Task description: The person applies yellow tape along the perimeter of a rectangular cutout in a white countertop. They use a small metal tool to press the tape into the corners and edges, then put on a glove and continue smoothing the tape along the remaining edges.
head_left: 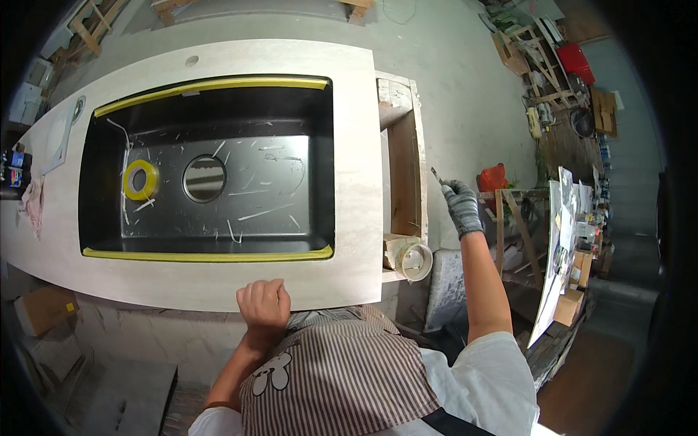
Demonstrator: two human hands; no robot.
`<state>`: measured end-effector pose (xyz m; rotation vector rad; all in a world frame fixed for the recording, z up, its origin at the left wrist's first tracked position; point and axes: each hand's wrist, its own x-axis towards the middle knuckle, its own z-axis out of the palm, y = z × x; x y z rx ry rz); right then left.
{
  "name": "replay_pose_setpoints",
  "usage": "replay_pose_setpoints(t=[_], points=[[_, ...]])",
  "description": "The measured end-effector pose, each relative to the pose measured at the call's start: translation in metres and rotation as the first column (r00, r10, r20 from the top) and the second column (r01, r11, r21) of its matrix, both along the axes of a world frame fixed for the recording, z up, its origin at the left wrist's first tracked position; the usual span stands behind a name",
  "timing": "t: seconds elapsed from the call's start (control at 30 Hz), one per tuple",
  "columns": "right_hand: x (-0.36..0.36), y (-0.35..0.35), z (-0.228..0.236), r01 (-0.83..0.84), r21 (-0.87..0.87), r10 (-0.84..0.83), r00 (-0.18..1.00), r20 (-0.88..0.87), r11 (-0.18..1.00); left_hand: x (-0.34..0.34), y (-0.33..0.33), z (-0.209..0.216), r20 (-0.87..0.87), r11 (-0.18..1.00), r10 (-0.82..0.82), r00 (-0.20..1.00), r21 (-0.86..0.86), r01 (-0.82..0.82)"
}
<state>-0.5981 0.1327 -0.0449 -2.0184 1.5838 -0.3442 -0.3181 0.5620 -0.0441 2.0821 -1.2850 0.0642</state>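
Note:
My bare left hand (263, 304) is curled into a fist at the front edge of the pale countertop (354, 182), with nothing showing in it. Off to the right, my right hand (461, 207), in a grey knit glove, grips a thin, short tool (436, 175) with a dark tip; its exact kind is too small to tell. A black sink (280, 196) is set in the countertop, with yellow tape (211, 256) along its near and far rims. Inside it lie a yellow tape roll (153, 180), beside the round drain hole (204, 178), and several whitish scraps.
A wooden frame (424, 160) juts out past the countertop's right end, with a whitish tub (414, 261) at its near corner. Dark bottles (16, 174) and a pink cloth (33, 207) sit at the far left. Cluttered shelving (542, 240) and a red bag (493, 178) stand right.

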Motion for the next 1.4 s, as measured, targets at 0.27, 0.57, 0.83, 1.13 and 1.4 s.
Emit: replay_pose_setpoints(t=[0.27, 0.57, 0.83, 1.13, 1.4], points=[[0.056, -0.010, -0.009, -0.188, -0.172, 0.090, 0.882, -0.463, 0.967, -0.001, 0.004, -0.004, -0.032, 0.998, 0.001, 0.999, 0.059, 0.001], [0.110, 0.041, 0.010, -0.401, -0.325, 0.250, 0.873, -0.418, 0.857, 0.000, 0.004, -0.008, -0.012, 0.999, -0.024, 1.000, 0.035, 0.024], [0.112, 0.117, 0.058, -0.210, -0.107, 0.235, 0.836, 0.496, 0.972, 0.001, 0.008, -0.010, -0.031, 0.998, -0.029, 0.999, 0.048, 0.031], [0.130, 0.203, 0.086, -0.348, 0.436, -0.190, 0.559, 0.807, 0.830, 0.012, -0.029, 0.061, -0.735, 0.996, -0.084, 0.673, -0.053, 0.067], [0.070, 0.107, 0.076, -0.018, 0.116, -0.042, 0.871, 0.490, 0.993, 0.014, -0.010, 0.075, -0.880, 0.999, -0.037, 0.474, -0.022, 0.038]])
